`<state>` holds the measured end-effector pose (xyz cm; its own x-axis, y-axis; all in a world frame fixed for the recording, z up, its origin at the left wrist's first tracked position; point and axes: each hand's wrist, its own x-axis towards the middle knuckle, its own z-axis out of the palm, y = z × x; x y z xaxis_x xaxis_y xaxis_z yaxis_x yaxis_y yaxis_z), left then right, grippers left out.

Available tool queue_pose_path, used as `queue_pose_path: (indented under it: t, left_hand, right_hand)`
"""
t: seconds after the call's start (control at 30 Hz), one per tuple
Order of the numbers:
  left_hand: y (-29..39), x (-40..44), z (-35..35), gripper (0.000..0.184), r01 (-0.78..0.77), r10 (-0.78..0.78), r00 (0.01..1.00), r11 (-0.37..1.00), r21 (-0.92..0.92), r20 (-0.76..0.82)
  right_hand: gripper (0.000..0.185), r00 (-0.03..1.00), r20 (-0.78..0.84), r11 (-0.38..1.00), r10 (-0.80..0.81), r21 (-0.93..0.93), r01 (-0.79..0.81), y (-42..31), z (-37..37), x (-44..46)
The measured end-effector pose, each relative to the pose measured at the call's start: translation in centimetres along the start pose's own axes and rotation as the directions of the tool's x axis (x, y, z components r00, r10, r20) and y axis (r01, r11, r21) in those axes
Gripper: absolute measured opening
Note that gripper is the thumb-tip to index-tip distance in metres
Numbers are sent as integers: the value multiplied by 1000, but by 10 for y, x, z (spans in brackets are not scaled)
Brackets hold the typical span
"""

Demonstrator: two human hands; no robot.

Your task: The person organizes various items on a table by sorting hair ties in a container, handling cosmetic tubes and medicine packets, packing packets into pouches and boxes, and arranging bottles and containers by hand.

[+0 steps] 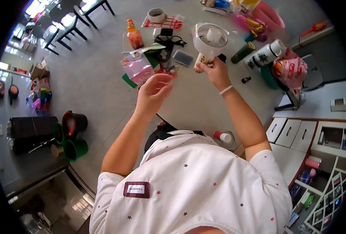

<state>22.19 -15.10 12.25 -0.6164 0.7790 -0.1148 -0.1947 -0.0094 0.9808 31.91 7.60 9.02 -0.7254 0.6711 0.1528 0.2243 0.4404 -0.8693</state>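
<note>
My right hand (216, 72) is wrapped round the lower end of a small pale cylinder with printed marks (202, 60). Just above that cylinder is a round, clear-and-white container (211, 38); whether the two touch is hard to tell. My left hand (156, 89) hovers near the front of the table with its fingers curled, beside a pink-and-clear package (138, 69) and a green box edge (129, 80). Something small and reddish shows by its fingertips, and I cannot make out whether they hold it. A clear flat case (183, 57) lies between the hands.
An orange bottle (134, 35), black glasses (175, 40) and a tape roll (156, 15) are at the back left. Rightward are a dark green bottle (243, 52), a white flask (265, 54) and a pink bag (292, 70). A red-and-white bottle (223, 137) is near my body.
</note>
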Motion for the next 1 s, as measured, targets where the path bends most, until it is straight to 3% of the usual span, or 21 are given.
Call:
queue_pose_path:
  t: [0.13, 0.17, 0.27, 0.3, 0.4, 0.43, 0.53, 0.57, 0.6, 0.67, 0.77, 0.87, 1.0]
  left_hand:
    - [42, 16, -2, 45, -80, 103, 990, 973, 215, -96]
    - [46, 22, -1, 53, -80, 118, 986, 957, 279, -120]
    - [46, 44, 5, 77, -375, 454, 889, 799, 470, -61]
    - [45, 48, 7, 90, -401, 450, 893, 774, 490, 18]
    - [49, 44, 29, 94, -429, 476, 878, 732, 530, 53]
    - [42, 46, 31, 95, -395, 413, 907, 770, 501, 80]
    - [21, 50, 44, 97, -291, 287, 955, 955, 50, 76]
    - [17, 50, 44, 97, -213, 206, 975, 974, 77, 84]
    - [12, 49, 48, 98, -82, 89, 993, 993, -85, 82]
    - [4, 46, 49, 84, 282, -248, 953, 936, -211, 172]
    - [-14, 42, 52, 61, 443, -320, 861, 854, -274, 394]
    - [-23, 29, 65, 41, 455, -367, 866, 860, -232, 340]
    - [-15, 23, 82, 33, 431, -339, 892, 836, -338, 300]
  right_hand:
    - [36, 996, 29, 993, -87, -80, 89, -22, 19, -5]
    - [34, 997, 75, 999, -11, -48, 15, -24, 22, -6]
    - [34, 985, 49, 943, -164, -285, 171, -29, 24, -16]
    - [35, 983, 45, 944, -175, -277, 181, -33, 23, -20]
    - [35, 982, 26, 941, -189, -280, 189, -36, 17, -33]
    - [36, 983, 23, 937, -184, -298, 182, -33, 15, -38]
    - [34, 987, 15, 939, -157, -308, 154, -12, 6, -54]
    - [34, 989, 15, 942, -147, -302, 145, -4, 4, -61]
    - [34, 987, 35, 933, -160, -321, 163, -1, -2, -67]
    - [34, 978, 80, 912, -191, -354, 207, 4, -15, -79]
    - [35, 978, 66, 913, -196, -353, 207, 31, -27, -98]
    - [35, 971, 34, 870, -237, -436, 228, 48, -36, -111]
    - [35, 991, 50, 888, -125, -440, 134, 69, -52, -129]
